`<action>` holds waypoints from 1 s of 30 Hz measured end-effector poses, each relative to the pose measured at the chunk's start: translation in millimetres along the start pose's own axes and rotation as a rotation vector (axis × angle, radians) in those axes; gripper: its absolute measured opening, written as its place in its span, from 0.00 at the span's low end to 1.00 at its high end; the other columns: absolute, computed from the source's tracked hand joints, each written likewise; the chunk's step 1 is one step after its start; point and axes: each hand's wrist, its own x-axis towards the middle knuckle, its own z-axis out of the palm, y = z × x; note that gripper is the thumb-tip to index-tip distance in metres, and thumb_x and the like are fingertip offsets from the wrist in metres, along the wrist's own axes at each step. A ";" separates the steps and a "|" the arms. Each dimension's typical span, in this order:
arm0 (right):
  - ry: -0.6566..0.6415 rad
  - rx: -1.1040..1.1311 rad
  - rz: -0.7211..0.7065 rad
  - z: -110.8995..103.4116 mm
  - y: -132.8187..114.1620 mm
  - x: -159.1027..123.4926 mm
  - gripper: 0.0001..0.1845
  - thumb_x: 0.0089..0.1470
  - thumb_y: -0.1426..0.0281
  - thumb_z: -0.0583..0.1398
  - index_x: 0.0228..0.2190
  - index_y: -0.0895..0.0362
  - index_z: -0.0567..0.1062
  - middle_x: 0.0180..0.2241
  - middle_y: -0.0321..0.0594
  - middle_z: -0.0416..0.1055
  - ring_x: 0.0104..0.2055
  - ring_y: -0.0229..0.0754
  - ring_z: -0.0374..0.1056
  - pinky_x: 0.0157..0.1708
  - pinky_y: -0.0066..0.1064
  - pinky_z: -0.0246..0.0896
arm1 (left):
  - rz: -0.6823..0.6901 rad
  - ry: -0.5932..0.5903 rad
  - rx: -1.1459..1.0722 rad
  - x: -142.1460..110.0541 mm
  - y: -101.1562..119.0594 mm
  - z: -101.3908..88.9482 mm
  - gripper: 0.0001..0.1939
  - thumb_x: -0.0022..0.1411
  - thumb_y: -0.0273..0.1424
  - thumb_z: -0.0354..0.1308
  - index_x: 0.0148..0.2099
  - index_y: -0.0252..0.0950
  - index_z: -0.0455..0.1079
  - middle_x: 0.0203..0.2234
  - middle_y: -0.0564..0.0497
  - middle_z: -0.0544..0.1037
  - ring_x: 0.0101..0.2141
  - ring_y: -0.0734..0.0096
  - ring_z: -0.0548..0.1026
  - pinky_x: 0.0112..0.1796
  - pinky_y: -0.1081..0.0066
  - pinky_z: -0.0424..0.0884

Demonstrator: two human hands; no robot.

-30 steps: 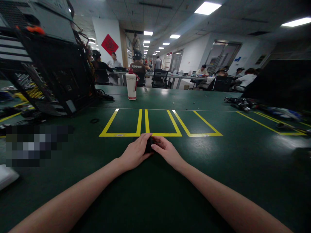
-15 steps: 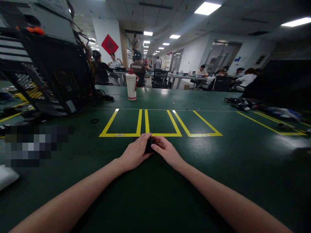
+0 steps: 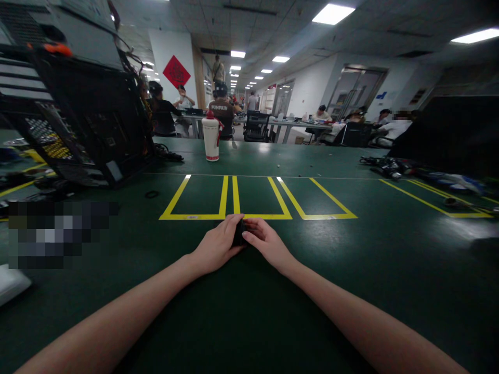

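Observation:
A small black object (image 3: 239, 235) stands between my two hands, mostly covered by fingers, so its kind cannot be made out. My left hand (image 3: 219, 244) is closed around its left side, with fingers over the top and the thumb low near the table. From the other side my right hand (image 3: 265, 241) grips it, thumb on the near face and fingertips along the top. Both hands rest on the green table (image 3: 249, 311), just in front of the yellow tape outlines (image 3: 257, 216).
A white cup (image 3: 211, 140) with a red top stands beyond the tape. At left are an open computer case (image 3: 97, 124) and a black ring (image 3: 152, 194). Cables (image 3: 390, 167) lie at right near a dark panel (image 3: 452, 135). Several people sit at far tables.
My hands and the black object have kept their place. In the background, a few seated people have shifted slightly.

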 end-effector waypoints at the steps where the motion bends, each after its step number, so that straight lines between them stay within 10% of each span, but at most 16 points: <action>1: -0.001 -0.002 0.004 -0.1 0.5 0.2 0.16 0.48 0.69 0.57 0.42 0.54 0.65 0.43 0.40 0.65 0.46 0.41 0.63 0.48 0.39 0.58 | 0.001 0.002 0.000 0.1 -0.3 0.4 0.32 0.55 0.31 0.54 0.57 0.40 0.41 0.52 0.44 0.58 0.49 0.60 0.64 0.46 0.58 0.65; 30: -0.011 0.044 -0.053 0.7 -3.3 -2.0 0.12 0.48 0.70 0.57 0.38 0.53 0.67 0.40 0.37 0.66 0.44 0.39 0.64 0.48 0.37 0.59 | -0.002 0.002 -0.017 0.1 -0.1 0.5 0.31 0.55 0.32 0.54 0.57 0.40 0.41 0.52 0.44 0.58 0.49 0.59 0.64 0.45 0.56 0.65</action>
